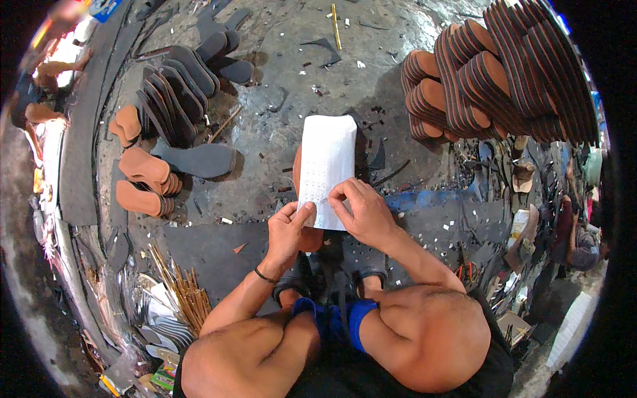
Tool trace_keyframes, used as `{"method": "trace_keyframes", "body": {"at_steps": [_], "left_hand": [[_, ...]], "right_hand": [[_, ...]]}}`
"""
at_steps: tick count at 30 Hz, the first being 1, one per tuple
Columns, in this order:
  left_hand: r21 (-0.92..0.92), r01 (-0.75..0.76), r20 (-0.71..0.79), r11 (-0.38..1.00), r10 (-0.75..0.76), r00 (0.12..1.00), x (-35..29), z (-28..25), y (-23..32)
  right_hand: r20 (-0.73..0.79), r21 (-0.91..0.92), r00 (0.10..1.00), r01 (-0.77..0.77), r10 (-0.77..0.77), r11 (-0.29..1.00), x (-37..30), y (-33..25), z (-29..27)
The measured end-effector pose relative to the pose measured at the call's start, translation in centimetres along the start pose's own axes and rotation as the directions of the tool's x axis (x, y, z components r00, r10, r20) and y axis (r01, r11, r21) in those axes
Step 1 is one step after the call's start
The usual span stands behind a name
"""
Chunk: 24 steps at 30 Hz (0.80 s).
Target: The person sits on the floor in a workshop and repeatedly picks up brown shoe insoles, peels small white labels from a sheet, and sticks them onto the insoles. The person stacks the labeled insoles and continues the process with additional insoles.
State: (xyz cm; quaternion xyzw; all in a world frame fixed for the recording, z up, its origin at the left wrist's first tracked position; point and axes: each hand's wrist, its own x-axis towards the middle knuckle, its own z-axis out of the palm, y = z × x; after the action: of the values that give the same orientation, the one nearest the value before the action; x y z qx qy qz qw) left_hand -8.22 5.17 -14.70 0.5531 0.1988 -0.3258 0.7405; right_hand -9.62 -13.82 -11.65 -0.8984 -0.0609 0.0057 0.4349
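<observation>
A white sheet with rows of small marks (330, 149), like a sheet of small labels, is held up in front of my knees. My left hand (286, 231) grips its lower left corner between thumb and fingers. My right hand (363, 211) is closed in a pinch over the lower right part of the sheet. Whether those fingertips hold the sheet's edge or a tiny piece from it, I cannot tell. Beneath the sheet lies a brown shoe sole (310, 241), mostly covered, with its left edge and lower end showing.
Tall stacks of brown-topped soles (488, 86) stand at the far right. Dark soles (174, 99) lean in a row at the left, near small brown sole stacks (142, 191). A bundle of thin sticks (180, 292) lies near left. Scraps litter the floor (265, 132).
</observation>
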Motion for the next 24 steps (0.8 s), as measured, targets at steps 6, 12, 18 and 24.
{"method": "trace_keyframes", "body": {"at_steps": [6, 12, 18, 24], "left_hand": [[0.048, -0.029, 0.037, 0.998, 0.027, 0.999, -0.4, 0.2, -0.2], [0.031, -0.031, -0.010, 0.999, 0.031, 0.999, -0.6, 0.9, 0.9], [0.002, -0.051, 0.061, 0.999, 0.051, 0.997, -0.9, 0.9, 0.8], [0.065, -0.049, 0.072, 0.997, 0.044, 0.996, -0.9, 0.4, 0.7]], "right_hand": [[0.029, 0.093, 0.998, -0.053, 0.050, 0.994, -0.2, -0.4, 0.5], [-0.028, 0.075, 0.998, 0.060, -0.059, 0.995, -0.4, -1.3, -0.1], [0.024, 0.257, 1.000, 0.013, -0.020, 0.966, -0.8, -1.2, 0.4], [0.082, 0.309, 0.996, -0.060, 0.036, 0.949, -1.2, -1.3, 0.1]]}}
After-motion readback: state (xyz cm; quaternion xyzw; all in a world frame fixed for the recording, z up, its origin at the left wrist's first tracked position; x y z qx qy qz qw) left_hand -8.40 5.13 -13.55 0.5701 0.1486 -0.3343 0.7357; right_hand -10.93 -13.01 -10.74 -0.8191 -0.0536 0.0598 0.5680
